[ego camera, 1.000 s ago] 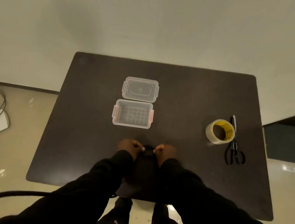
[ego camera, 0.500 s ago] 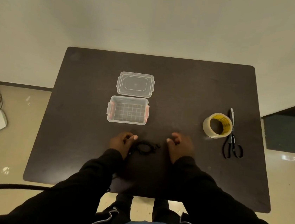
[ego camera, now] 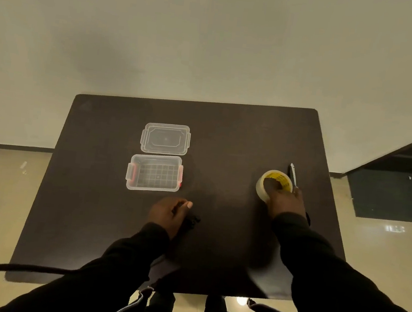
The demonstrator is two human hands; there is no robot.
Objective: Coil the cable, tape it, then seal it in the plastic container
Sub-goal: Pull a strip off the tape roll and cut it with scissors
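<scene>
Head view: right hand [ego camera: 284, 202] has left the cable and gone out to the tape roll [ego camera: 274, 185] near the worktop's right edge. Half a second back both hands were at the coil. Its grip is now closed on the roll, fingers [ego camera: 272, 186] down through the core. Roll not lifted as far as I can see.

Left hand [ego camera: 167, 213] stays near the front-middle of the worktop [ego camera: 240, 139], grip pinched down on the cable [ego camera: 191, 222]. Coil is black on a dark top and mostly under the hand, so I can only guess it's holding its loops.

Read: coiling looks done, taping step starting. Left hand has to keep the coil pinned until tape is on.

Scissors [ego camera: 293, 174] sit just beyond the roll, mostly hidden by the right hand; only the blade tip shows.

Plastic container [ego camera: 154, 173] sits left of centre, open and empty, red latches at both ends. Lid [ego camera: 165, 138] lies flat just behind it toward the back edge, not fitted.
</scene>
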